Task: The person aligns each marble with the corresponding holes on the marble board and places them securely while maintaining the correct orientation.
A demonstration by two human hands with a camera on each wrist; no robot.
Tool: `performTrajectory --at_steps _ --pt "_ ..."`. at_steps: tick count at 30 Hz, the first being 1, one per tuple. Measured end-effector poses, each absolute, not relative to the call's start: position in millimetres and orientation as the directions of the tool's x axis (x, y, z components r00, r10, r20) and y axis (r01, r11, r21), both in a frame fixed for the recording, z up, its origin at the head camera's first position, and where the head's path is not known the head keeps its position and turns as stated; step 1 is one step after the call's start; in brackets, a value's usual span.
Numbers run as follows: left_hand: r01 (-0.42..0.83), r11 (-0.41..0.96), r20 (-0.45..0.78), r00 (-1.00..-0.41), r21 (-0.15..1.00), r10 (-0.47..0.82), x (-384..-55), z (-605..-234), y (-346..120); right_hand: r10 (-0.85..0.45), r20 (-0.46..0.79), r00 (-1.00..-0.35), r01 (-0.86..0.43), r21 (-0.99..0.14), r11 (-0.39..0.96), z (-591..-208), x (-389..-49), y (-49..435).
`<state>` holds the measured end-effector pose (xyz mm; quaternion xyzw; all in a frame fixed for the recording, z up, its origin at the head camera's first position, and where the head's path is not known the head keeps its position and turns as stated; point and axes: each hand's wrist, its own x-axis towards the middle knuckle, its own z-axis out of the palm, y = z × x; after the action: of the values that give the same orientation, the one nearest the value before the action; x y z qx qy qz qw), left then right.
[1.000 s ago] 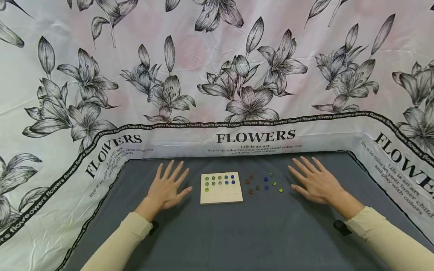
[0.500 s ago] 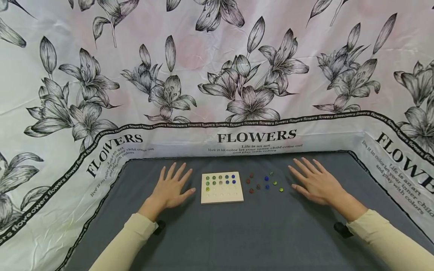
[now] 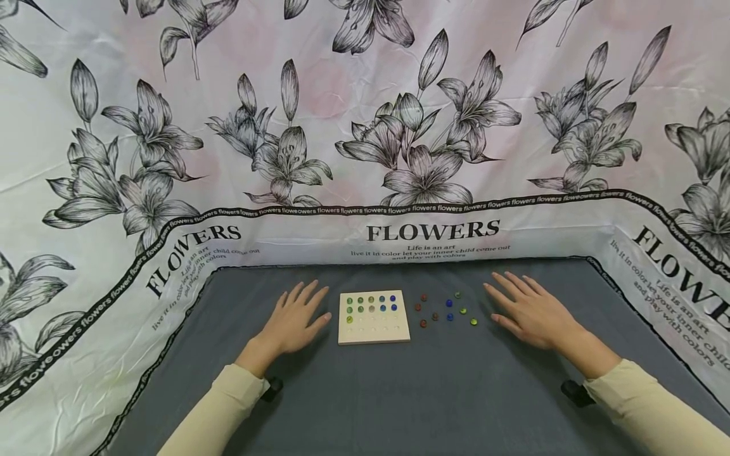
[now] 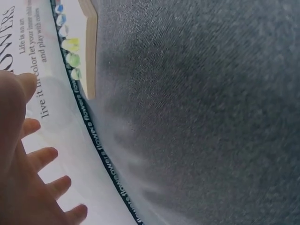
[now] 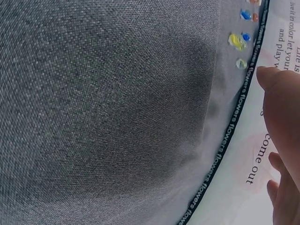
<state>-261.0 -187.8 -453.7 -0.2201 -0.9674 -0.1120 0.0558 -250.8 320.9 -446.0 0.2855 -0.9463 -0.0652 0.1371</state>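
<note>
A pale wooden board [image 3: 373, 335] with rows of round hollows lies mid-table in the head view. Green, clear, blue and yellow-green marbles fill its two back rows and one hollow of the third. Loose marbles lie right of it: rust-brown ones [image 3: 423, 323], blue ones [image 3: 450, 316] and green or yellow-green ones [image 3: 473, 322]. My left hand [image 3: 292, 323] is held left of the board, palm down, fingers spread, holding nothing. Beyond the loose marbles, on their right, my right hand [image 3: 536, 313] is also spread and holds nothing. Both wrist views show the fingers apart from any marble.
A dark grey cloth [image 3: 365, 399] covers the table. Behind and at both sides hangs a white curtain [image 3: 319, 234] printed with lilies and lettering, its lower border meeting the table's back edge. A dark wrist device [image 3: 577, 392] shows under the right cuff.
My left hand has shifted slightly right, closer to the board. Both hands' fingers look a little lower than before. Board and marbles stay in place; the head view has drifted slightly.
</note>
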Motion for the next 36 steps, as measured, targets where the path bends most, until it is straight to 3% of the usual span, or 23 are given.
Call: performTrajectory --at_steps 16,20,28,36 --pt "0.456 0.837 0.071 -0.887 0.301 0.457 -258 -465 -179 -0.559 0.221 -0.799 -0.549 0.110 0.828 -450 -248 322" --pt "0.455 0.837 0.034 -0.883 0.304 0.467 -257 -467 -175 -0.537 0.227 -0.812 -0.548 0.017 0.836 -449 -245 318" --pt "0.458 0.828 -0.019 -0.872 0.323 0.490 -262 -472 -167 -0.427 0.154 -0.891 -0.454 -0.279 0.846 -448 -243 306" --pt "0.465 0.821 -0.040 -0.863 0.333 0.504 -264 -474 -164 -0.409 0.170 -0.897 -0.441 -0.431 0.787 -451 -247 298"
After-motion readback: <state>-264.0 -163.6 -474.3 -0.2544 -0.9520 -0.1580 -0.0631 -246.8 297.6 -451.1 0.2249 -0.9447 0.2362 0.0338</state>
